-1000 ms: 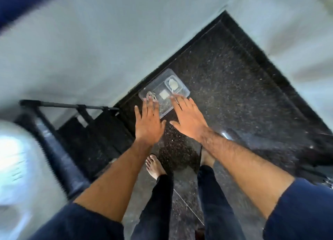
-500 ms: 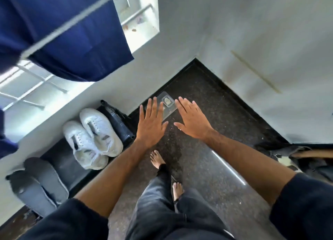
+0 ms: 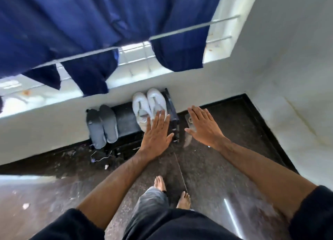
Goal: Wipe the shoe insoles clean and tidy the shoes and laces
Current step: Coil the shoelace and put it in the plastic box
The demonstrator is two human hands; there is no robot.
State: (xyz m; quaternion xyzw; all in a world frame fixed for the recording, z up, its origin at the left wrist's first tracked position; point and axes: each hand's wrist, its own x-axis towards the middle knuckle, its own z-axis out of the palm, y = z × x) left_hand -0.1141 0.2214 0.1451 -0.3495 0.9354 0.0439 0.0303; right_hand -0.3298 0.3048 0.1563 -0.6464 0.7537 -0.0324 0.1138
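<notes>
A pair of white shoes [image 3: 147, 106] stands side by side on a low black rack [image 3: 126, 121] against the wall. Two grey insoles [image 3: 101, 125] lie on the rack's left end. My left hand [image 3: 156, 133] is stretched out flat, fingers straight, in front of the white shoes' heels and holds nothing. My right hand [image 3: 203, 126] is held out flat too, over a clear plastic tray [image 3: 189, 121] on the floor right of the rack, which it mostly hides.
Dark blue cloths [image 3: 90, 32] hang from a rail above the rack in front of a barred window. White walls meet in a corner at the right. The dark speckled floor [image 3: 216, 167] holds litter and a thin wire [image 3: 98, 158] left of the rack. My bare feet [image 3: 160, 184] stand below.
My view has swung left from the floor corner and tray to the shoe rack. Both hands stay outstretched and flat; the white shoes now lie just beyond my left hand.
</notes>
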